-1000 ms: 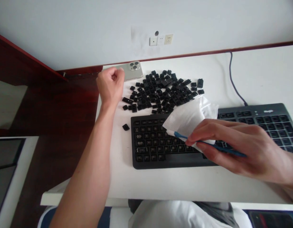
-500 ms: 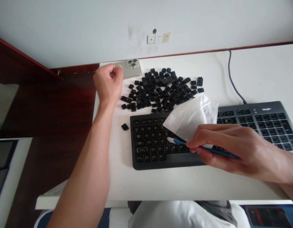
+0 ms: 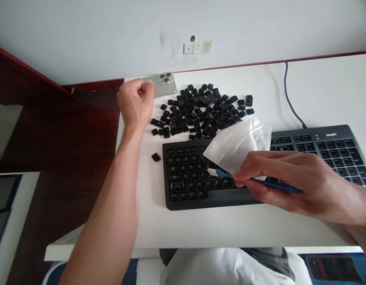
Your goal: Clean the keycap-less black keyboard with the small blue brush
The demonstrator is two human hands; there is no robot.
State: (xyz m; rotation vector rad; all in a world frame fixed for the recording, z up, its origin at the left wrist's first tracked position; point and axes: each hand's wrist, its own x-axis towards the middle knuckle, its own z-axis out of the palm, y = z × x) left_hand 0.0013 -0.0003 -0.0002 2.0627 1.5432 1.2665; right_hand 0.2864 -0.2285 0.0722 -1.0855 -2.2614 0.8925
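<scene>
My right hand (image 3: 292,184) is closed around a small brush (image 3: 260,182) with a blue handle and white bristles. Its bristle end is over the left half of a black keyboard (image 3: 230,198), whose keycaps are off across the visible areas. A crumpled white wipe (image 3: 233,144) rises behind my right fingers over the keyboard's middle; whether they also grip it I cannot tell. My left hand (image 3: 137,99) makes a fist at the desk's left side, with nothing visible in it. It overlaps the near end of a phone (image 3: 163,88).
Behind the keyboard lies a heap of loose black keycaps (image 3: 197,111). One keycap (image 3: 156,157) sits apart, left of the keyboard. A cable (image 3: 286,91) runs from the keyboard's back edge towards the wall. Another dark phone (image 3: 332,269) is low at the right, below the white desk (image 3: 230,231).
The brush's bristle end has shifted very slightly left over the keyboard, with my right hand still gripping the handle. My left fist stays in place. The whole view has tilted a touch.
</scene>
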